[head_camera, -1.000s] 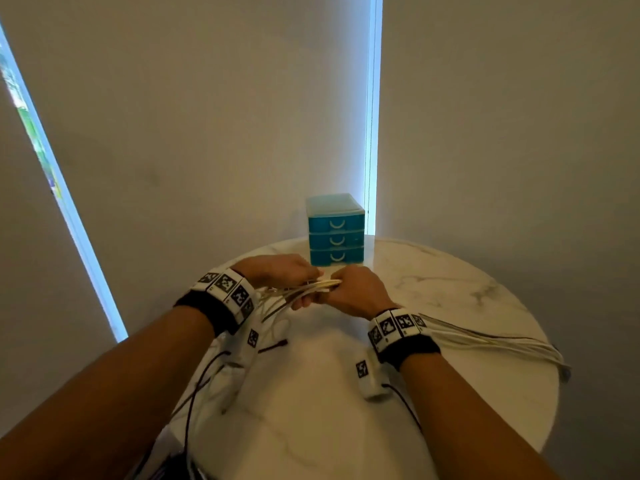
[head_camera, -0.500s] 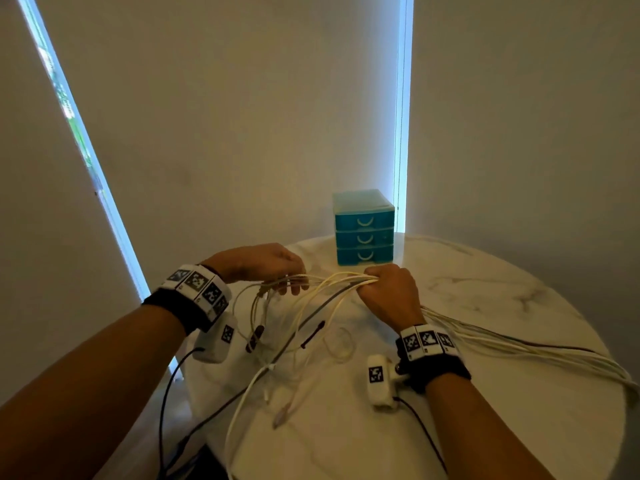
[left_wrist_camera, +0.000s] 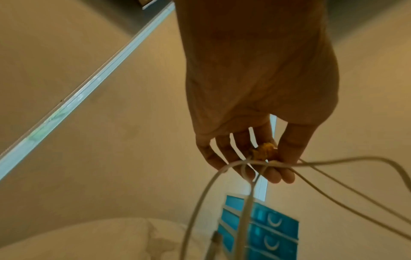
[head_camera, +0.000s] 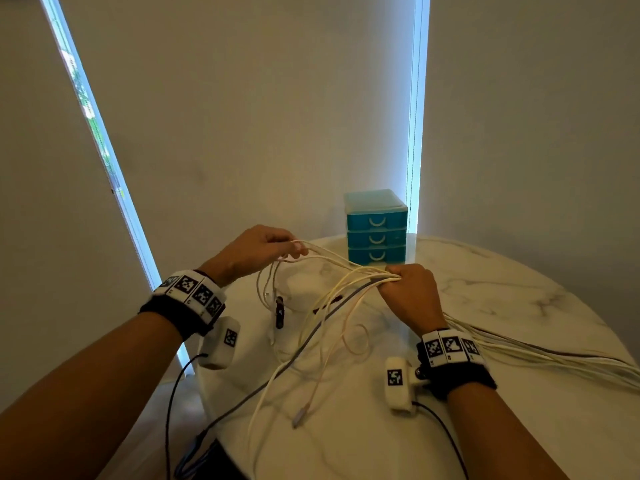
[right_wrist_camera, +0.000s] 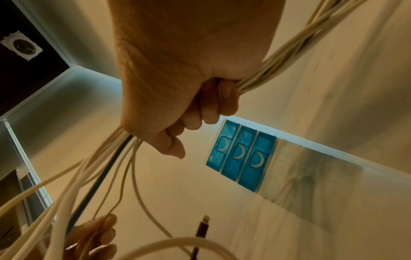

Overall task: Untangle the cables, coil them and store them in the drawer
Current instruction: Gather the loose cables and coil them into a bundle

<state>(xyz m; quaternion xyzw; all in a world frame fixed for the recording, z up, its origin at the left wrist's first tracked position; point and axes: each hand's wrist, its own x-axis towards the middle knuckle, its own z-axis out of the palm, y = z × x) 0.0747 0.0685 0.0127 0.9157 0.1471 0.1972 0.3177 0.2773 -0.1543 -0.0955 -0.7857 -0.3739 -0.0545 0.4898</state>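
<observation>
Several white cables and a dark one (head_camera: 332,306) spread over the round marble table (head_camera: 519,306). My right hand (head_camera: 407,289) grips the bundle in a fist (right_wrist_camera: 200,109); its long ends trail off to the right edge (head_camera: 554,358). My left hand (head_camera: 263,247) is raised to the left and pinches a few white strands (left_wrist_camera: 255,163) between thumb and fingers. Loose ends with plugs (head_camera: 299,415) hang and lie between the hands. A small blue three-drawer unit (head_camera: 375,232) stands at the back of the table, all drawers closed.
Plain walls close in behind the table, with bright vertical window strips at left (head_camera: 93,126) and centre (head_camera: 417,116). Black sensor leads (head_camera: 173,403) run from my wrist cameras off the table's near edge.
My hands have drawn apart: the left rose and moved left with a few strands, the right kept the bundle. The cables now fan out between them. The head view shifted left.
</observation>
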